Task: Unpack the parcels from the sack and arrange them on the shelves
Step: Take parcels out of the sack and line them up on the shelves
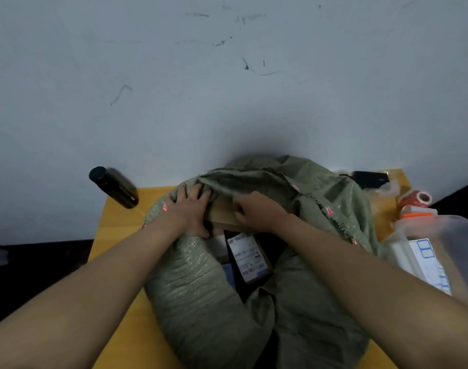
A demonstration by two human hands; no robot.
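Left fingers (198,194): spread flat, pressing the sack's left mouth edge.
Right fingers (241,211): curled round the top edge of a brown cardboard parcel (225,217) inside the mouth.
Left hand (189,209), right hand (257,211): close together over the opening.
Sack (201,288): green woven, lying on the yellow desk (121,225), long axis toward the wall, mouth gaping upward.
Labelled parcel (250,258): in the opening, label up.
Margins: black bottle (113,186) left; tape roll (416,199) and plastic container (440,246) crowd the right.

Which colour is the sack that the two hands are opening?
The sack is dull olive green, with small red marks; the head view shows it.
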